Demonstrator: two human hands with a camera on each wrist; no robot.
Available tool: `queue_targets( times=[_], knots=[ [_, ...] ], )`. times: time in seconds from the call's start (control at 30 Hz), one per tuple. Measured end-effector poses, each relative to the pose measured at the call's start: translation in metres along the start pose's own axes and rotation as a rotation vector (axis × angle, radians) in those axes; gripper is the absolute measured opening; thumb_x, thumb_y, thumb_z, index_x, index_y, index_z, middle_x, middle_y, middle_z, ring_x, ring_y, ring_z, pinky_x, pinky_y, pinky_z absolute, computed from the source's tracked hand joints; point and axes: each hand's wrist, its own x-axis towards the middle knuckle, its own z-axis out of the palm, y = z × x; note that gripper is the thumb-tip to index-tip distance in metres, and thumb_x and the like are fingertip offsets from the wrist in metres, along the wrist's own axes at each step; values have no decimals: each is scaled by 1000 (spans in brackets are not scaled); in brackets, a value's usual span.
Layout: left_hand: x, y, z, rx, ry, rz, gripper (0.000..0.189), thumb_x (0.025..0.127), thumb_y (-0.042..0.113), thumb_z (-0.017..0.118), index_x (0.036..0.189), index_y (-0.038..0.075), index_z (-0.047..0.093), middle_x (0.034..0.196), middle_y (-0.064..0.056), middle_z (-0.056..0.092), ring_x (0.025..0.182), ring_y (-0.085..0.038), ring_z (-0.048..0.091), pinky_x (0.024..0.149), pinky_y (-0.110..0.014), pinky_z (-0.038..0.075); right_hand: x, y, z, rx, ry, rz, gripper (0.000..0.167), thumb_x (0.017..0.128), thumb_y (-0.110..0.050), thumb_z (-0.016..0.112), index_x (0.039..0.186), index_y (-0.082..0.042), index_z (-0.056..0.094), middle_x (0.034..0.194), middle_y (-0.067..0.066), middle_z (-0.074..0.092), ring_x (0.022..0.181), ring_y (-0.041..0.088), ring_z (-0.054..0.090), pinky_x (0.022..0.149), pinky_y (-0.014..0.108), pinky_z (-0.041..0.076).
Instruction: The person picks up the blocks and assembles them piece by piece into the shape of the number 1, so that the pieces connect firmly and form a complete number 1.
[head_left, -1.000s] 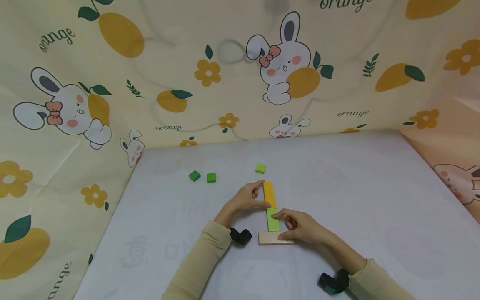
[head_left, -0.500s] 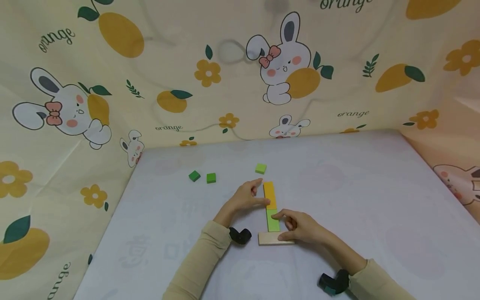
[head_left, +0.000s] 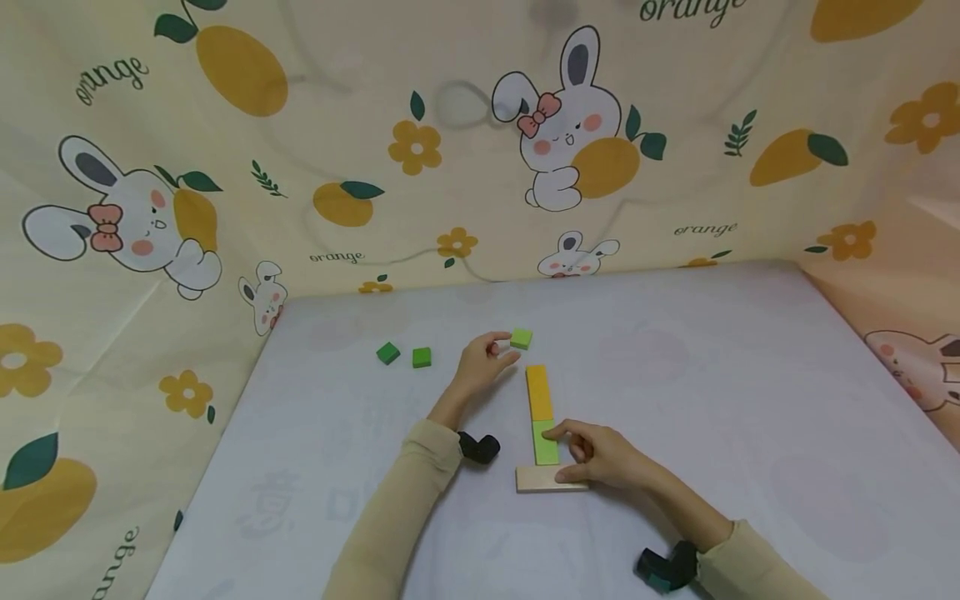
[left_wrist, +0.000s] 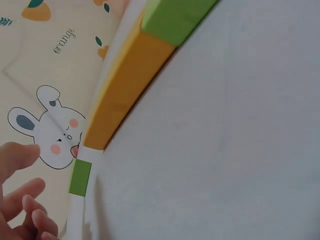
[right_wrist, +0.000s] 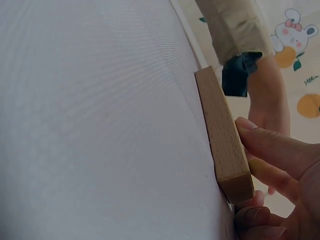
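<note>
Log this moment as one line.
left hand: beside light-green cube, not gripping | right hand: touching wooden block and green block | yellow block: end to end with green block

Plank (head_left: 535, 479), 5 o'clock from the scene's middle: bare wood, matt, fine dark grain flecks. Yellow block (head_left: 538, 393), also 5 o'clock: smooth, evenly coloured, low sheen. Green cube (head_left: 422, 357), 8 o'clock: same smooth coloured finish. Table surface (head_left: 660, 367): white, smooth, matt; material indistinct from where I stand. Backdrop (head_left: 487, 183), 12 o'clock: printed sheet, creased, faint sheen. Sleeve (head_left: 382, 525), 7 o'clock: matt cloth, wrinkled. Wrist unit (head_left: 480, 449), 6 o'clock: black, plastic-looking.
</note>
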Motion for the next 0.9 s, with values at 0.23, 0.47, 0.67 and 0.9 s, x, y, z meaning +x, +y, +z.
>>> queue_targets(
  times=[0.23,0.47,0.67,0.9],
  knots=[
    [18,-1,4,-8,43,0,39,88,21,69,121,2,64,76,3,38,70,-12,36,69,-23,32,0,1,0,-9,4,-15,51,76,-25,80,120,-6,62,68,-3,42,61,-2,35,58,17,32],
    [28,-3,9,12,59,-1,43,85,23,73,119,-1,65,75,2,38,73,-13,36,71,-23,32,0,1,0,-10,5,-15,51,76,-26,80,120,-6,62,68,-3,42,61,-2,36,58,17,32],
    [31,-8,13,18,39,1,44,85,23,73,121,-1,64,77,2,39,75,-13,37,69,-22,32,0,2,1,3,6,-28,51,76,-25,80,119,-5,62,68,0,43,60,-2,35,57,17,32],
    [33,-11,15,30,0,-50,49,85,25,72,127,2,61,76,3,39,73,-12,38,68,-22,32,0,1,1,-3,8,-20,50,76,-25,80,119,-7,62,69,-1,43,61,-2,36,58,17,32]
  ],
)
